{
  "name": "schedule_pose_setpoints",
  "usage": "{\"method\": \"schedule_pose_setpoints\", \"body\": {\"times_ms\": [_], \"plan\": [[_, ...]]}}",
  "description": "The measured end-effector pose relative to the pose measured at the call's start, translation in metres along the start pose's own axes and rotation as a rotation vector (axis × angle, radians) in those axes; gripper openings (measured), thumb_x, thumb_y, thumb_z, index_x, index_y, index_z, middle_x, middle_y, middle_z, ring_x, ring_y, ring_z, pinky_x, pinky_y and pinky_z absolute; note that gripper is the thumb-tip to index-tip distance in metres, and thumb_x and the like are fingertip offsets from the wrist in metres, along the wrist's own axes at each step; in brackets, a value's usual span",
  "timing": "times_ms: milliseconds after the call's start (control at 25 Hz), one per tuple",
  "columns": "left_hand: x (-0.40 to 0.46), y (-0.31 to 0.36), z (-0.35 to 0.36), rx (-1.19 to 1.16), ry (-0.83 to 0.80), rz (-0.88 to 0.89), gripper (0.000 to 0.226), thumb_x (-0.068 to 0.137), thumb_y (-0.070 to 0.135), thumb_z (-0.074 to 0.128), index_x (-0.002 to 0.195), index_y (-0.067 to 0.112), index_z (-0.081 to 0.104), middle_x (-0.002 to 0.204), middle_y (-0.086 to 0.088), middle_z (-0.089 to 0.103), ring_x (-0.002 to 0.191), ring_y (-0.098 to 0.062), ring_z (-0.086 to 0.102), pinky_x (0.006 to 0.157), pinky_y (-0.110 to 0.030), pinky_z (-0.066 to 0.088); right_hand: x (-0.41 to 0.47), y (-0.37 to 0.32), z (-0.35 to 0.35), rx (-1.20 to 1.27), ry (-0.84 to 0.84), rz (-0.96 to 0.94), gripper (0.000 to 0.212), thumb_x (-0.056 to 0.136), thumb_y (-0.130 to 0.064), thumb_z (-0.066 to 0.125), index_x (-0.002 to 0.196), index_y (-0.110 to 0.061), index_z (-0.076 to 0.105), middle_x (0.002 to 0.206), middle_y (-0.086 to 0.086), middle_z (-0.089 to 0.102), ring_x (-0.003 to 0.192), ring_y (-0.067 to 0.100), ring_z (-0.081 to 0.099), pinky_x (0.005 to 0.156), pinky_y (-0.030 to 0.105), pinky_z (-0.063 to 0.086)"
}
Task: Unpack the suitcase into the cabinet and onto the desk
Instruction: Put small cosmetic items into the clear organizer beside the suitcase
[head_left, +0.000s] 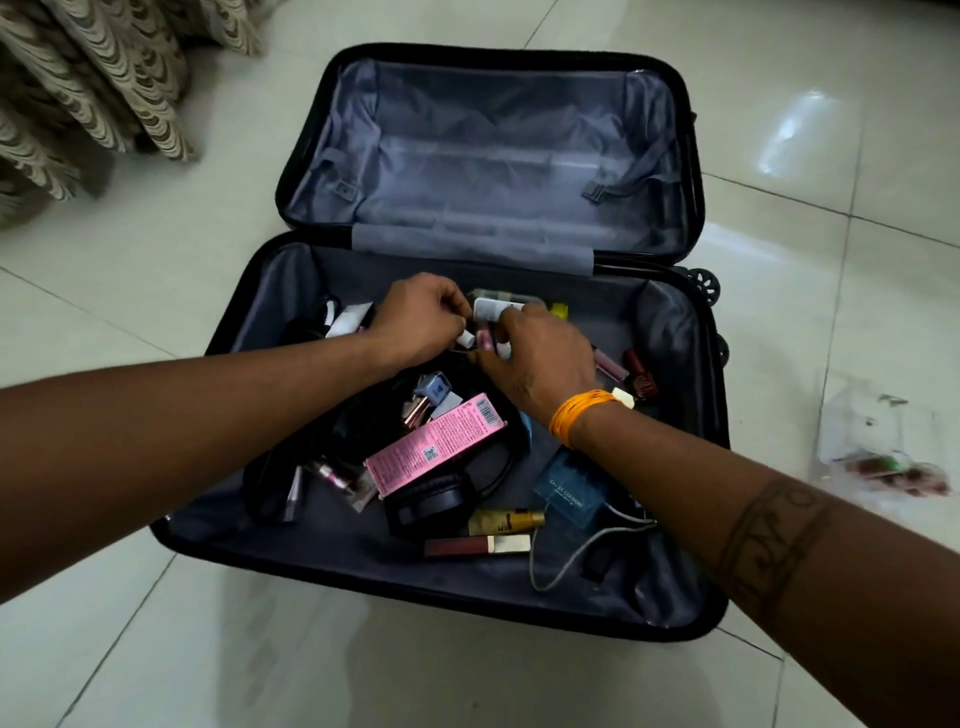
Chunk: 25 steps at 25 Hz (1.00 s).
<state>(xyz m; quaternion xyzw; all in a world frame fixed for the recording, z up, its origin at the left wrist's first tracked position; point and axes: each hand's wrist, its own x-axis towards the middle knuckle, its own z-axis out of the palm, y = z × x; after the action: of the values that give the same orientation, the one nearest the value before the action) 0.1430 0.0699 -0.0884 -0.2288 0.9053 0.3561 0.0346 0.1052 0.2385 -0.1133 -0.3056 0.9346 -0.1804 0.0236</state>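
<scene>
Mid-frame, over the open suitcase (239, 322) on the floor, left hand (415, 319) and right hand (540, 358) each pinch small tubes (466, 339) with curled fingers.

Home room: glossy tiled floor (779, 104), patterned curtain (93, 78), open suitcase (291, 171) of toiletries.

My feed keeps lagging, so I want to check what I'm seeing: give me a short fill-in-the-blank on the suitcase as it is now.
1. The suitcase lies ____ on the tiled floor.
2. Both hands, left and right, reach into its ____ half.
3. The long box with a barcode is ____ in colour.
4. The band on the right wrist is ____.

Missing words: open; nearer; pink; orange
</scene>
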Motion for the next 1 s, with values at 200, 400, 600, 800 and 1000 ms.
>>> {"method": "schedule_pose_setpoints", "body": {"times_ms": [200, 400, 600, 800, 1000], "plan": [[0.004, -0.001, -0.013, 0.126, -0.007, 0.09, 0.019, 0.081, 0.009, 0.068, 0.084, 0.026, 0.076, 0.071, 0.018, 0.064, 0.072, -0.003, 0.063, 0.059, -0.007, 0.038, 0.025, -0.017, 0.013, -0.007, -0.086, 0.027, 0.035, 0.09, -0.055, 0.065, 0.102, -0.022, 0.067, 0.099, 0.007, 0.074, 0.098, 0.034, 0.069, 0.069, 0.033, 0.044], [-0.015, -0.026, -0.023, 0.139, -0.055, 0.066, 0.016, 0.082, 0.01, 0.069, 0.086, 0.024, 0.077, 0.074, 0.015, 0.068, 0.071, -0.01, 0.068, 0.069, -0.023, 0.053, 0.033, -0.024, 0.014, 0.08, -0.214, 0.088, 0.042, 0.089, -0.058, 0.068, 0.099, -0.018, 0.071, 0.093, 0.01, 0.074, 0.089, 0.035, 0.069, 0.07, 0.032, 0.05], [-0.033, -0.038, -0.045, 0.069, -0.099, 0.071, 0.013, 0.089, 0.007, 0.07, 0.091, 0.018, 0.076, 0.074, 0.0, 0.075, 0.063, -0.015, 0.074, 0.064, -0.033, 0.063, 0.008, -0.024, -0.005, 0.406, -0.171, 0.218, 0.038, 0.09, -0.047, 0.066, 0.073, -0.013, 0.062, 0.061, 0.004, 0.061, 0.061, 0.023, 0.061, 0.058, 0.032, 0.046], [-0.069, -0.036, -0.049, 0.095, -0.169, 0.133, 0.01, 0.09, 0.014, 0.072, 0.087, 0.023, 0.074, 0.076, 0.001, 0.076, 0.062, -0.016, 0.073, 0.059, -0.024, 0.059, -0.033, -0.028, -0.023, 0.938, -0.47, 0.367, 0.023, 0.103, -0.027, 0.055, 0.125, -0.023, 0.06, 0.082, 0.018, 0.072, 0.063, 0.033, 0.071, 0.053, 0.034, 0.059], [-0.109, -0.037, -0.053, 0.215, -0.362, 0.066, 0.009, 0.091, 0.013, 0.07, 0.086, 0.018, 0.076, 0.075, 0.005, 0.074, 0.066, -0.017, 0.075, 0.054, -0.028, 0.059, -0.06, -0.027, -0.021, 0.893, -0.41, 0.398, 0.007, 0.091, -0.026, 0.064, 0.092, -0.019, 0.063, 0.079, 0.006, 0.067, 0.055, 0.015, 0.055, 0.046, 0.024, 0.045]]}}
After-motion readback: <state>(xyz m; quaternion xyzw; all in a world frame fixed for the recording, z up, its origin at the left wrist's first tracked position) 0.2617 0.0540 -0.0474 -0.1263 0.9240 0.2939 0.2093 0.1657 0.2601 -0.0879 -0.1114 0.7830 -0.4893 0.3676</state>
